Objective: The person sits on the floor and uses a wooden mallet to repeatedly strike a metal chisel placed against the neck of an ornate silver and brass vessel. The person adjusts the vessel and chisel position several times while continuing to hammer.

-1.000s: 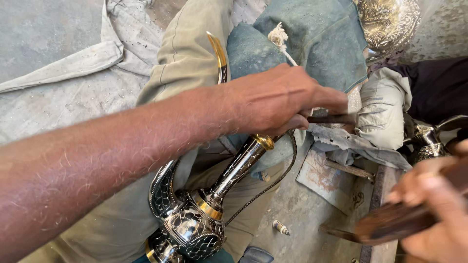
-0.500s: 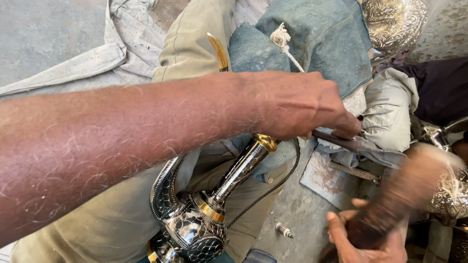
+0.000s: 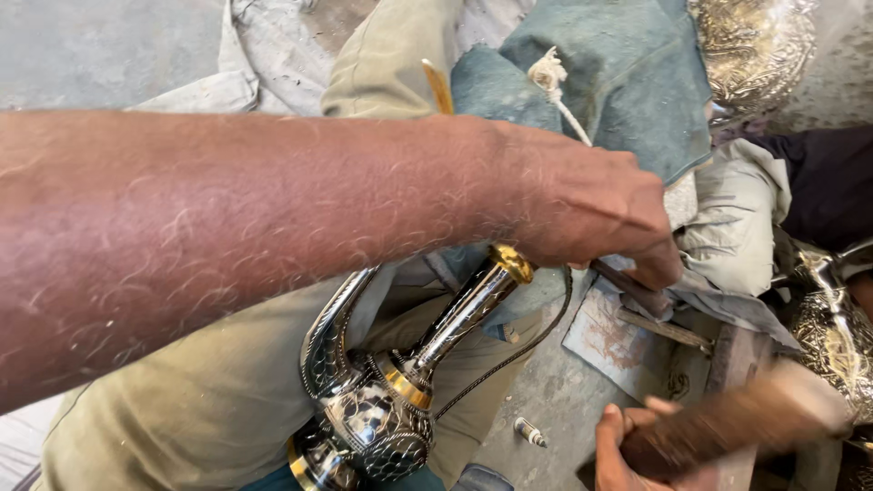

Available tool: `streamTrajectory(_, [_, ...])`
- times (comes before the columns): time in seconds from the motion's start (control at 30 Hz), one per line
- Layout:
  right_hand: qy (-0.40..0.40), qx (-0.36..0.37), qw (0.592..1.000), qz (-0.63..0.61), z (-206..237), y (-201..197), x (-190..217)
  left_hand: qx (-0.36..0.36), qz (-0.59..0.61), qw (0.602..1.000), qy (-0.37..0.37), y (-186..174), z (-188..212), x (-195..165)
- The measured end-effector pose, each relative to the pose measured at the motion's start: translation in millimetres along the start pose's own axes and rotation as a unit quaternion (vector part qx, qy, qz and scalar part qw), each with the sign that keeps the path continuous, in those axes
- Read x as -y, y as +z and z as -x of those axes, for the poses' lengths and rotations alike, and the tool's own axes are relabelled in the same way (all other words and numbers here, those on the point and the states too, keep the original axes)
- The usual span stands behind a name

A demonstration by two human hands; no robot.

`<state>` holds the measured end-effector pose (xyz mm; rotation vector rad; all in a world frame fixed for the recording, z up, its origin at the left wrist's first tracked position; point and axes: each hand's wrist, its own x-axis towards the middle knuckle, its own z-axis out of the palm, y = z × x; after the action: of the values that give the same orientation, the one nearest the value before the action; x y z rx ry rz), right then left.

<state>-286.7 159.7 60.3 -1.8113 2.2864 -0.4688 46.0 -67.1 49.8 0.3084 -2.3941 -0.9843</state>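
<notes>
— While I watched the head view, where did the chisel (image 3: 637, 289) lie?
— Under my left hand (image 3: 582, 205), fingers pinched on it, its long axis slanting down-right above the metal plate (image 3: 609, 336).
— And the right hand (image 3: 627, 450)?
— Low, nearer me, clenched on a blurred wooden mallet (image 3: 737, 423), forearm crossing the ornate pitcher (image 3: 382, 409).

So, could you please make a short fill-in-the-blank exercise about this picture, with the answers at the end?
1. The engraved metal jug is silver with bands of ____ colour.
2. The left hand grips a thin dark ____, a tool.
3. The right hand holds a brown ____ handle.
4. A knotted white ____ lies on the blue cloth.

Answers: gold; rod; wooden; cord
</notes>
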Motion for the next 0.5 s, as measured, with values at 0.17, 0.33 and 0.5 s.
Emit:
streamTrajectory(0.17, [-0.069, 0.011, 0.986, 0.153, -8.0, -15.3, 41.2, -0.057, -0.014, 0.998, 0.037, -1.6, -0.9, -1.3])
streamTrajectory(0.33, [-0.083, -0.055, 0.994, 0.052, -10.9, -14.5, 80.1, -0.001, -0.015, 0.998, -0.054, -4.0, 5.7, -2.1])
streamTrajectory(0.5, [0.014, -0.010, 0.998, 0.057, -16.6, -28.3, 85.2, -0.030, 0.021, 0.998, -0.041, 0.4, 13.0, 0.1])
